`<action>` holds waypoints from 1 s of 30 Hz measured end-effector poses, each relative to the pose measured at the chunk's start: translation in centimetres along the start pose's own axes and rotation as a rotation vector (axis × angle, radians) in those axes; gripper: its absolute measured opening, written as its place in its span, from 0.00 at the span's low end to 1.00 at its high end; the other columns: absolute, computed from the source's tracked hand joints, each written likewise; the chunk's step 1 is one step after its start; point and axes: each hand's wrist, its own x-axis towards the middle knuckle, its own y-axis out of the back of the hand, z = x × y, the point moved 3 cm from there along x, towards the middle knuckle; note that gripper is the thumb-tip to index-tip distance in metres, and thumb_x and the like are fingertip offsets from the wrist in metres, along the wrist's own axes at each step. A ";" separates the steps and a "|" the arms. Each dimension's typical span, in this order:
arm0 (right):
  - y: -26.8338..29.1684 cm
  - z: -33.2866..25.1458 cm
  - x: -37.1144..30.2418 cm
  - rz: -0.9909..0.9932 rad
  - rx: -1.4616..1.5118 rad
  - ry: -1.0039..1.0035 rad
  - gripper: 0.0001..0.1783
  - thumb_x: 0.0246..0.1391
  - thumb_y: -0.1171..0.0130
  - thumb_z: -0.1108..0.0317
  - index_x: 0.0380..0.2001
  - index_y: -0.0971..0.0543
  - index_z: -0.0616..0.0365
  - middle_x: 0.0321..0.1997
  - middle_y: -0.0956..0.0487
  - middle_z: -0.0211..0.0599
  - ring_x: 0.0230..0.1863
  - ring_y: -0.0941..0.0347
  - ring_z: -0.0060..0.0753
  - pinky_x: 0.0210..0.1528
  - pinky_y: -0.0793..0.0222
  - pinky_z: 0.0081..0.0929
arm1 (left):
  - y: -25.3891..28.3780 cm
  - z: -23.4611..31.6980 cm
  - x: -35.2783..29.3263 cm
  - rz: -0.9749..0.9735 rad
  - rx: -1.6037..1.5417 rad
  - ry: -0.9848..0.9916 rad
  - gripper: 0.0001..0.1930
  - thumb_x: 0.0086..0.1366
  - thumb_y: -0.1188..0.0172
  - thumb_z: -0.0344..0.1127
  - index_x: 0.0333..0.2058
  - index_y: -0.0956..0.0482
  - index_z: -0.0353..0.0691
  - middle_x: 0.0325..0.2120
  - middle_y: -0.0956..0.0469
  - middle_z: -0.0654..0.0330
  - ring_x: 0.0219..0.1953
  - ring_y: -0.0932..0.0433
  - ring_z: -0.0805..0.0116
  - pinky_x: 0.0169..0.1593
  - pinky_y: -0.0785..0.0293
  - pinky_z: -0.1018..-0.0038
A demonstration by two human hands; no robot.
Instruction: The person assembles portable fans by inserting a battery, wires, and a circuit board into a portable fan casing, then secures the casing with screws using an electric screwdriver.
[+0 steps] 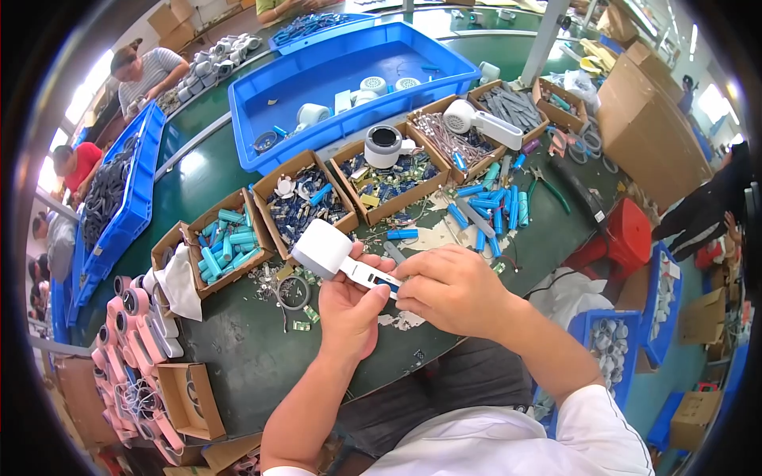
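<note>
Fan (333,255) held above the near side of the desk (262,349), head tilted up to the left. Left hand (348,313): grip closed on the handle from below, thumb along its near edge. Right hand (448,287): grip pinched at the handle's far end; exact fingertip contact hidden. A blue insert (385,287) shows in the handle slot.

Handling, judged: light, stiff plastic; smooth, so somewhat slippery; probably head-heavy. Open slot likely the fragile part. Best hold: around the handle near the neck, steadying the far end, no pressure on the insert.
</note>
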 end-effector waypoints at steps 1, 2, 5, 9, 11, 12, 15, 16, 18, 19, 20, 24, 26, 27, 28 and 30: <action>-0.3 0.1 -0.2 0.027 -0.024 -0.069 0.09 0.45 0.30 0.68 0.30 0.21 0.53 0.39 0.19 0.31 0.36 0.21 0.35 0.38 0.27 0.33 | -0.1 0.0 0.0 0.019 -0.002 -0.007 0.33 0.57 0.42 0.13 0.62 0.39 0.33 0.50 0.27 0.55 0.55 0.24 0.59 0.61 0.27 0.59; -0.5 0.2 -0.5 0.055 -0.048 -0.138 0.09 0.46 0.30 0.68 0.29 0.22 0.54 0.40 0.19 0.31 0.36 0.22 0.36 0.38 0.28 0.33 | -0.2 0.0 0.1 0.038 -0.005 -0.014 0.33 0.58 0.42 0.13 0.61 0.39 0.33 0.50 0.27 0.55 0.55 0.24 0.59 0.61 0.27 0.60; -1.0 -0.1 -0.6 0.081 -0.059 -0.204 0.09 0.46 0.31 0.70 0.27 0.23 0.55 0.39 0.20 0.32 0.33 0.23 0.38 0.36 0.28 0.35 | 0.2 0.0 0.4 0.059 0.013 -0.034 0.32 0.58 0.42 0.14 0.61 0.39 0.33 0.50 0.27 0.54 0.56 0.25 0.59 0.61 0.27 0.61; -1.6 0.1 -1.3 0.176 -0.050 -0.327 0.09 0.46 0.31 0.71 0.27 0.24 0.55 0.37 0.20 0.32 0.30 0.24 0.40 0.34 0.29 0.36 | 0.0 -0.1 0.3 0.065 -0.009 -0.021 0.32 0.57 0.42 0.13 0.61 0.39 0.33 0.51 0.28 0.54 0.57 0.26 0.59 0.62 0.27 0.62; -1.4 0.1 -1.4 0.130 -0.025 -0.378 0.09 0.45 0.30 0.71 0.27 0.23 0.56 0.36 0.19 0.34 0.31 0.23 0.41 0.33 0.29 0.35 | 0.0 0.0 0.3 0.051 0.034 -0.043 0.33 0.57 0.40 0.13 0.61 0.38 0.33 0.52 0.28 0.53 0.59 0.26 0.58 0.62 0.28 0.62; -1.2 0.2 -1.4 0.129 -0.025 -0.379 0.09 0.45 0.30 0.71 0.27 0.23 0.56 0.36 0.19 0.34 0.31 0.23 0.41 0.33 0.29 0.35 | 0.0 0.0 0.2 0.052 0.034 -0.041 0.33 0.57 0.40 0.13 0.61 0.38 0.33 0.52 0.28 0.53 0.59 0.26 0.58 0.62 0.28 0.62; -0.9 0.4 -1.2 0.114 0.088 -0.419 0.08 0.46 0.30 0.71 0.26 0.21 0.57 0.37 0.18 0.35 0.32 0.22 0.40 0.34 0.29 0.34 | -0.1 0.2 0.0 0.005 0.083 -0.080 0.34 0.56 0.38 0.14 0.61 0.38 0.33 0.52 0.28 0.54 0.59 0.27 0.58 0.62 0.28 0.63; -0.8 0.3 -1.2 0.105 0.057 -0.428 0.07 0.46 0.30 0.71 0.27 0.20 0.58 0.38 0.18 0.36 0.33 0.21 0.40 0.35 0.28 0.34 | 0.0 0.1 0.0 0.001 0.089 -0.086 0.33 0.56 0.36 0.15 0.60 0.38 0.33 0.52 0.27 0.54 0.58 0.26 0.58 0.62 0.28 0.63; -0.9 0.1 -1.1 0.095 0.026 -0.436 0.07 0.47 0.29 0.71 0.27 0.19 0.58 0.38 0.18 0.36 0.34 0.21 0.40 0.36 0.27 0.33 | 0.1 0.0 0.1 -0.003 0.094 -0.093 0.33 0.57 0.34 0.16 0.60 0.37 0.33 0.51 0.27 0.55 0.58 0.26 0.59 0.62 0.28 0.63; -1.1 0.0 -1.1 0.147 0.145 -0.437 0.07 0.47 0.30 0.70 0.29 0.19 0.57 0.37 0.19 0.37 0.34 0.21 0.40 0.37 0.27 0.34 | 0.2 0.0 0.2 0.002 0.041 -0.087 0.32 0.57 0.33 0.18 0.59 0.36 0.34 0.50 0.26 0.56 0.57 0.25 0.59 0.61 0.28 0.64; -1.2 0.1 -1.3 0.199 0.265 -0.436 0.08 0.48 0.31 0.69 0.31 0.19 0.56 0.35 0.19 0.38 0.33 0.21 0.39 0.39 0.27 0.36 | 0.2 0.0 0.3 0.008 -0.012 -0.082 0.31 0.58 0.32 0.20 0.58 0.36 0.34 0.49 0.25 0.56 0.57 0.25 0.59 0.61 0.27 0.64; -1.5 -0.3 -1.8 0.268 0.149 -0.308 0.11 0.50 0.31 0.68 0.38 0.16 0.56 0.42 0.19 0.40 0.35 0.21 0.38 0.38 0.26 0.35 | 0.5 0.0 0.3 0.042 -0.067 -0.045 0.29 0.59 0.31 0.23 0.57 0.35 0.35 0.48 0.25 0.57 0.56 0.24 0.59 0.60 0.27 0.63; -1.5 -0.7 -2.1 0.335 0.009 -0.193 0.16 0.49 0.31 0.70 0.43 0.16 0.56 0.47 0.21 0.42 0.36 0.21 0.37 0.37 0.25 0.33 | 0.6 0.0 0.3 0.053 -0.124 -0.034 0.28 0.61 0.32 0.25 0.57 0.35 0.36 0.48 0.24 0.57 0.55 0.24 0.59 0.59 0.26 0.63; -1.8 -0.7 -2.4 0.333 0.008 -0.191 0.16 0.49 0.31 0.70 0.43 0.16 0.56 0.47 0.21 0.42 0.36 0.21 0.37 0.37 0.25 0.33 | 0.7 0.0 0.3 0.053 -0.126 -0.036 0.28 0.61 0.32 0.25 0.57 0.35 0.36 0.48 0.24 0.57 0.55 0.24 0.59 0.59 0.26 0.63; -2.2 -0.8 -2.6 0.357 0.053 -0.202 0.17 0.49 0.31 0.71 0.45 0.17 0.56 0.48 0.21 0.42 0.37 0.21 0.36 0.39 0.24 0.32 | 0.6 0.0 0.3 0.032 -0.156 -0.042 0.28 0.61 0.32 0.25 0.57 0.35 0.36 0.47 0.24 0.58 0.54 0.23 0.59 0.59 0.26 0.63; -2.7 -1.2 -3.0 0.379 0.096 -0.211 0.19 0.50 0.31 0.73 0.47 0.17 0.56 0.49 0.22 0.43 0.39 0.21 0.36 0.40 0.24 0.31 | 0.4 0.1 0.3 0.010 -0.189 -0.050 0.27 0.61 0.33 0.25 0.57 0.34 0.36 0.47 0.24 0.58 0.54 0.23 0.59 0.59 0.26 0.63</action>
